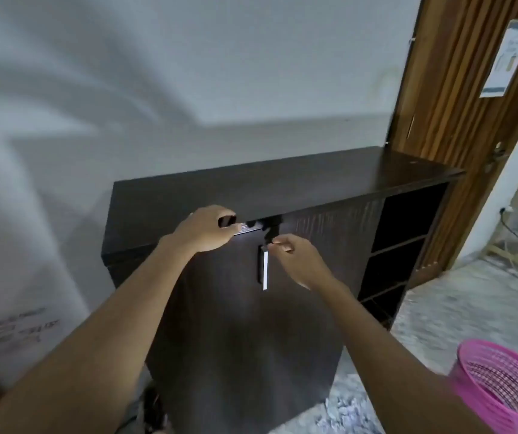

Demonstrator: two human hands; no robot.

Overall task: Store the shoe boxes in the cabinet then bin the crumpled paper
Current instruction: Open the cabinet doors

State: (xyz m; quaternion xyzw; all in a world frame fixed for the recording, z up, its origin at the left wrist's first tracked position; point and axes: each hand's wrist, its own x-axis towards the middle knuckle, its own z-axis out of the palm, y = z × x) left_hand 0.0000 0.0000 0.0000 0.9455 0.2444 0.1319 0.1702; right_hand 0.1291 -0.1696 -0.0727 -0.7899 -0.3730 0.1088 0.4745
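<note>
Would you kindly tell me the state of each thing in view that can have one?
cabinet door: near shut; exact gap unclear.
left hand: fingers curled over the cabinet door's top edge.
right hand: pinching the top of the vertical handle.
side shelves: uncovered, dark inside.
pink basket: upright.
room door: open.
</note>
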